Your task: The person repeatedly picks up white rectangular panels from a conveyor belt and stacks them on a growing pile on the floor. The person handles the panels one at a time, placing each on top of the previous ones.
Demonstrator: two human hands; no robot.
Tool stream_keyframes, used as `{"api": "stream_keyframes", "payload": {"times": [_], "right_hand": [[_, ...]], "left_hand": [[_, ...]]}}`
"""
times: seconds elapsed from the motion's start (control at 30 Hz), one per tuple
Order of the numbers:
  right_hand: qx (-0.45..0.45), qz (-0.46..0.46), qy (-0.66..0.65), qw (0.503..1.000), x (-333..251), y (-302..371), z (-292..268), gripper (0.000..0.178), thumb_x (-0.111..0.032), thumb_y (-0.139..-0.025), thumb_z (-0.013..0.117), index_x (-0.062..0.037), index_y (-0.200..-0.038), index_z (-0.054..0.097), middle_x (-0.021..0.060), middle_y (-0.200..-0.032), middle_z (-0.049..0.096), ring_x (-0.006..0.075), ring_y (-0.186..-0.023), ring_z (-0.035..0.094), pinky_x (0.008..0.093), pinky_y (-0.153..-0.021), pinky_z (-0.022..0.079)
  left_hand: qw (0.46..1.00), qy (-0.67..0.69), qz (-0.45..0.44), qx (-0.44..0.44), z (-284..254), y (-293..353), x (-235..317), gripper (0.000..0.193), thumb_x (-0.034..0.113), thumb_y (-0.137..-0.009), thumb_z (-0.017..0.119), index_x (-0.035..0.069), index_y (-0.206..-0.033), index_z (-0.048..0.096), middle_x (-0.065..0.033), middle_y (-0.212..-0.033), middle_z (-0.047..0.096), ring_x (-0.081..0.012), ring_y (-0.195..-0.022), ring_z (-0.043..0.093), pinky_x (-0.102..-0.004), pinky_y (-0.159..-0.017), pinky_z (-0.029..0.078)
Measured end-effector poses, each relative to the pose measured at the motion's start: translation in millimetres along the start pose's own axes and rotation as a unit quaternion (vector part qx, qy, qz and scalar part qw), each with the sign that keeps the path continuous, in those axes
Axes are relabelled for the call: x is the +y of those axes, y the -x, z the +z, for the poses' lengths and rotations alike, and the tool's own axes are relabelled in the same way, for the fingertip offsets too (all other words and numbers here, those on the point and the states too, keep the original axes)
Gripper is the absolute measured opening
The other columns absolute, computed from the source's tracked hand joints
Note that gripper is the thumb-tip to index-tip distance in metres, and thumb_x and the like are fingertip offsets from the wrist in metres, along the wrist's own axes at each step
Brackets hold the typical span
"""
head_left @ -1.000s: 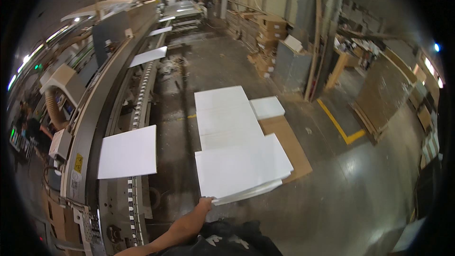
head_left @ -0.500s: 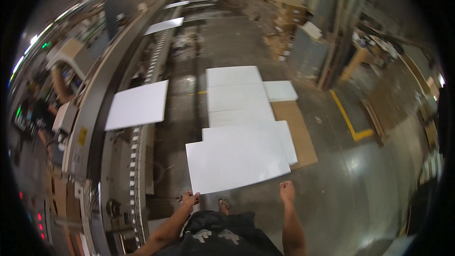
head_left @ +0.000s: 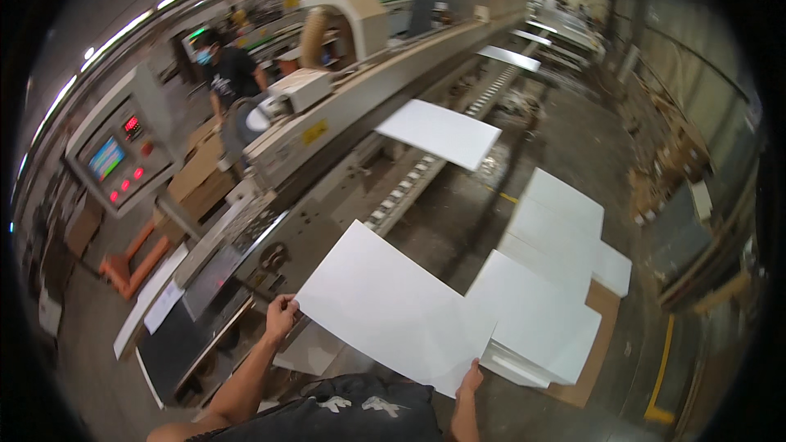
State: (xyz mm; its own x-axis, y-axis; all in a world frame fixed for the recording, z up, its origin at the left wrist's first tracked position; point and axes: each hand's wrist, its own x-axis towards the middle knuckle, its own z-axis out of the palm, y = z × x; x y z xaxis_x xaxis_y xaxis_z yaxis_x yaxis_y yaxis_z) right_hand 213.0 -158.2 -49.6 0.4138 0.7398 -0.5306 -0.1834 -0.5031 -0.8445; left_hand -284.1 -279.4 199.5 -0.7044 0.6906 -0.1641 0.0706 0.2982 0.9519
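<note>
Left hand (head_left: 281, 317): in the head view, left of the lower centre, pinched onto the left corner of a white board (head_left: 389, 307).
Right hand (head_left: 471, 378): at lower centre-right, closed on the same board's right edge near its bottom corner; the fingers beneath are hidden.
White board: lower centre of the frame, slanting between both hands. Its right side overlaps the stack of white boards (head_left: 544, 311) in the picture — whether they touch, I cannot tell.
Good handling: a panel this wide would likely sag or twist, so both hands should lift evenly, thumbs light on the white face. Corners look the easiest part to dent — best kept off the stack and the machine frame.
Clearance: the roller track (head_left: 401, 205) runs up the middle, bearing another white panel (head_left: 440, 131); the far edge should be watched on that side.
Yellow label (head_left: 314, 131): on the long machine beam, upper centre-left, its marks too blurred to make out.
Control panel (head_left: 123, 147): left of the frame, with a coloured screen (head_left: 106, 158), a red lit display (head_left: 132, 126) and red buttons; nothing on the screen reads clearly.
Dark shirt (head_left: 368, 413): bottom centre, pale printed shapes, no lettering discernible.
Boards: no lettering visible on the white faces.
</note>
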Motion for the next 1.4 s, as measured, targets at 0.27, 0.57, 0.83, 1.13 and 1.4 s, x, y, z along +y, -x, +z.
{"api": "stream_keyframes", "payload": {"times": [0.27, 0.57, 0.83, 1.13, 1.4], "right_hand": [[-0.124, -0.026, 0.114, 0.985, -24, 167, 53, 0.051, -0.038, -0.1, 0.058, 0.01, -0.116, 0.06, 0.0175, -0.104, 0.068, 0.0254, -0.087, 0.067, 0.0384, -0.077, 0.055], [-0.309, -0.075, 0.203, 0.926, -56, 359, 100, 0.045, -0.014, -0.101, 0.056, 0.0075, -0.137, 0.041, 0.0213, -0.134, 0.054, 0.029, -0.12, 0.055, 0.0399, -0.102, 0.044], [-0.448, -0.008, 0.305, 0.84, -62, 422, 138, 0.036, -0.02, -0.1, 0.056, 0.0076, -0.123, 0.052, 0.0223, -0.103, 0.066, 0.0285, -0.079, 0.07, 0.0358, -0.061, 0.059], [-0.446, 0.006, 0.329, 0.833, -52, 416, 158, 0.037, -0.023, -0.102, 0.054, 0.0108, -0.116, 0.054, 0.0198, -0.089, 0.067, 0.0259, -0.063, 0.068, 0.0347, -0.052, 0.058], [-0.395, -0.024, 0.348, 0.85, -102, 388, 188, 0.038, -0.026, -0.101, 0.054, 0.012, -0.105, 0.059, 0.0188, -0.082, 0.067, 0.0233, -0.056, 0.066, 0.0338, -0.047, 0.055]], "left_hand": [[0.976, 0.056, -0.077, 0.196, -131, 40, -89, 0.027, 0.019, -0.095, 0.062, -0.004, -0.11, 0.061, -0.001, -0.087, 0.058, -0.0108, -0.078, 0.051, -0.0289, -0.07, 0.044], [0.965, 0.09, -0.131, 0.209, -164, 76, -126, 0.023, 0.023, -0.101, 0.055, 0.001, -0.105, 0.059, 0.0009, -0.078, 0.053, -0.0101, -0.07, 0.052, -0.0288, -0.062, 0.046], [0.957, 0.182, -0.154, 0.163, -177, 71, -127, 0.024, 0.02, -0.103, 0.052, 0.001, -0.116, 0.057, -0.0026, -0.084, 0.064, -0.0112, -0.068, 0.062, -0.0283, -0.055, 0.053], [0.955, 0.195, -0.153, 0.165, -181, 55, -115, 0.018, 0.016, -0.103, 0.051, 0.0, -0.106, 0.057, -0.0041, -0.075, 0.062, -0.013, -0.057, 0.059, -0.0288, -0.048, 0.05], [0.947, 0.235, -0.144, 0.165, -135, 8, -100, 0.012, 0.013, -0.1, 0.053, 0.001, -0.097, 0.055, -0.0044, -0.072, 0.059, -0.0135, -0.055, 0.057, -0.029, -0.045, 0.047]]}}
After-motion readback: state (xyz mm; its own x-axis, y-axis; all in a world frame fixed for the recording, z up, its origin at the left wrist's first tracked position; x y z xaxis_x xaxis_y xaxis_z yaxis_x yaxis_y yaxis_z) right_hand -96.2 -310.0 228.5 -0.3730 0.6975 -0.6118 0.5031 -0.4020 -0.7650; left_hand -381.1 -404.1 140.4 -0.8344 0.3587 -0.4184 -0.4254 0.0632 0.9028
